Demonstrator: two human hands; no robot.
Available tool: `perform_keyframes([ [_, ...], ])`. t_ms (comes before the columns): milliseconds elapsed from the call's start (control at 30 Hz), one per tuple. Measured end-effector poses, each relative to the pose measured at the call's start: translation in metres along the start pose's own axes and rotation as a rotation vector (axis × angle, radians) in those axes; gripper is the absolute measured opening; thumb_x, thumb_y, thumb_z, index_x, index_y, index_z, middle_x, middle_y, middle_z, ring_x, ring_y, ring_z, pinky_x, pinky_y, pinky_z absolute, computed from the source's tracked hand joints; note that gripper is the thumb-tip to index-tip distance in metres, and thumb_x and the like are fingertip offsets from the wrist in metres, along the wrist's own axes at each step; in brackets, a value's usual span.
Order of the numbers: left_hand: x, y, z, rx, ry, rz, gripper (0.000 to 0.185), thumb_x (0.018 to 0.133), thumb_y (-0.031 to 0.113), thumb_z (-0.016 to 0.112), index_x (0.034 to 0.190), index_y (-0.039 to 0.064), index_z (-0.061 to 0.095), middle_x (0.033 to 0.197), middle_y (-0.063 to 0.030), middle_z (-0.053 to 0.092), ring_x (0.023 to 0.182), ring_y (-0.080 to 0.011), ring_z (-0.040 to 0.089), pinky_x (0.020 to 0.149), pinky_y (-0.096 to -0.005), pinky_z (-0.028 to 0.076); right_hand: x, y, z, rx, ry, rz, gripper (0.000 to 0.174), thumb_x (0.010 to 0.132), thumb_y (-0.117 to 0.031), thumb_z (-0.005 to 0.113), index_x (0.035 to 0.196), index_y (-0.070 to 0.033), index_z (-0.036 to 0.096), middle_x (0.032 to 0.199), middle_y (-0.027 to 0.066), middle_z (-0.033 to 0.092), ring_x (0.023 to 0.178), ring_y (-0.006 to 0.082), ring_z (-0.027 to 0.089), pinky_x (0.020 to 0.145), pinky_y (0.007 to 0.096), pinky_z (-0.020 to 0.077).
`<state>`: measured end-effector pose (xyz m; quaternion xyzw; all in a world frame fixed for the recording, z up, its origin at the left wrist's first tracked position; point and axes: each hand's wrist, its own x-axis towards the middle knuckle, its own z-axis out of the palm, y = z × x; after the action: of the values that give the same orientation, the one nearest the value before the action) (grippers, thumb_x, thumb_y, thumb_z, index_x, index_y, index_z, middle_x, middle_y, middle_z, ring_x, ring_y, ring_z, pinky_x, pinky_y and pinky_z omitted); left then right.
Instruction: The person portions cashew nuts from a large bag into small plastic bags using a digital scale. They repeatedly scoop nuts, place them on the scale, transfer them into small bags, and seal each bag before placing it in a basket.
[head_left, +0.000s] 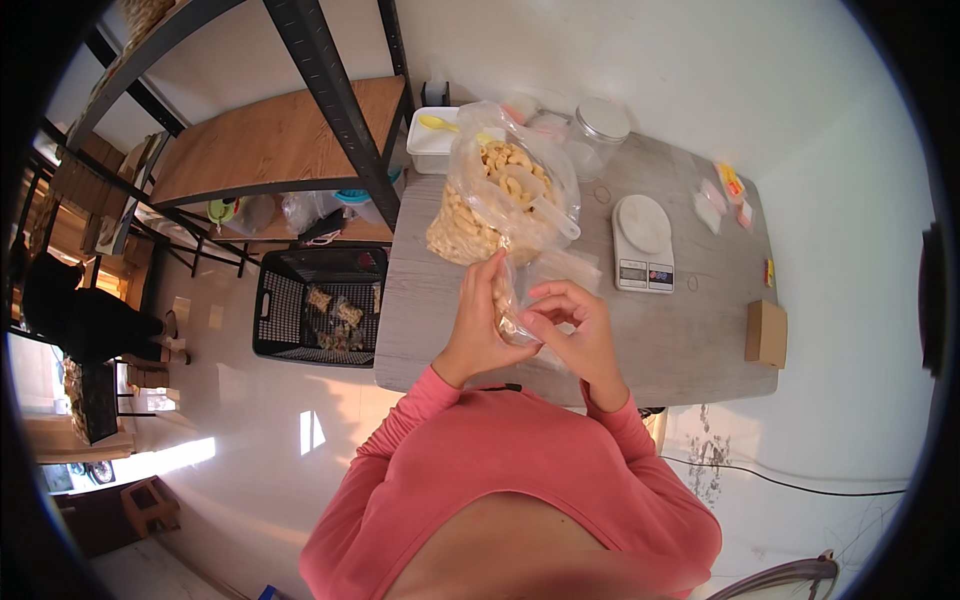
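Both hands hold a small clear plastic bag of snack pieces (505, 306) over the table's front part. My left hand (476, 315) grips its left side. My right hand (574, 330) pinches its lower right edge between thumb and fingers. Beyond them stands a large open plastic bag of curved, macaroni-like snacks (465, 217) with a clear plastic scoop (551, 214) in it. Flat clear plastic bags (566, 270) lie beside my right hand. A white digital kitchen scale (643, 244) stands to the right, its platform bare.
The grey wooden table (705, 315) bears a lidded jar (600, 131), a white tub (431, 142) with a yellow spoon, rubber bands (692, 283), small packets (709, 202) and a cardboard box (766, 334). A black plastic crate (281, 304) with filled bags stands left, below a metal-framed shelf (285, 142). A person (90, 315) is far left.
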<state>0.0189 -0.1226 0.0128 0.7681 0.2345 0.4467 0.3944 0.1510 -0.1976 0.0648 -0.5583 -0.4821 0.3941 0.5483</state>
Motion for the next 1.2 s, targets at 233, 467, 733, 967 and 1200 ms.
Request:
perform_keyframes([
  [233,-0.002,-0.007,-0.002,0.031,-0.001,-0.034,0.103,0.050,0.022,0.079,0.136,0.001,0.025,0.113,-0.0177,0.040,0.104,-0.0334,0.041,0.092,-0.0411,0.033,0.011,0.016,-0.006,0.247,-0.020,0.153,0.023,0.074,-0.002,0.071,0.092,0.001,0.058,0.075,0.0061,0.067,0.066,0.0079,0.061,0.059,0.0199,0.0473],
  [467,-0.003,-0.018,-0.003,-0.141,0.039,-0.056,0.098,0.051,0.018,0.079,0.134,0.002,0.029,0.109,-0.0133,0.040,0.099,-0.0263,0.042,0.088,-0.0361,0.036,0.012,0.021,-0.005,0.352,0.143,0.095,0.024,0.074,-0.001,0.072,0.091,-0.001,0.055,0.072,0.0037,0.065,0.065,0.0077,0.059,0.061,0.0199,0.0460],
  [733,-0.009,-0.020,0.003,-0.354,0.052,-0.179,0.092,0.054,0.015,0.078,0.131,0.002,0.030,0.103,-0.0079,0.037,0.096,-0.0191,0.040,0.088,-0.0310,0.035,0.039,0.046,-0.007,0.064,0.447,-0.142,0.018,0.080,-0.007,0.069,0.090,-0.003,0.055,0.076,-0.0014,0.056,0.068,0.0044,0.050,0.061,0.0182,0.0412],
  [967,-0.009,-0.027,-0.002,-0.346,0.060,-0.180,0.087,0.058,0.010,0.076,0.131,0.004,0.030,0.103,-0.0065,0.037,0.097,-0.0166,0.042,0.089,-0.0286,0.036,0.079,0.091,-0.038,-0.189,0.494,0.142,0.022,0.081,-0.022,0.068,0.085,-0.002,0.059,0.069,-0.0002,0.057,0.058,0.0067,0.049,0.052,0.0195,0.0390],
  [1200,-0.008,-0.033,0.000,-0.426,0.061,-0.263,0.077,0.063,0.006,0.072,0.130,0.004,0.034,0.109,-0.0086,0.046,0.104,-0.0181,0.045,0.093,-0.0315,0.036,0.070,0.082,-0.052,0.146,0.440,0.216,0.022,0.084,-0.022,0.065,0.093,-0.001,0.062,0.068,0.0052,0.062,0.054,0.0073,0.054,0.048,0.0190,0.0402],
])
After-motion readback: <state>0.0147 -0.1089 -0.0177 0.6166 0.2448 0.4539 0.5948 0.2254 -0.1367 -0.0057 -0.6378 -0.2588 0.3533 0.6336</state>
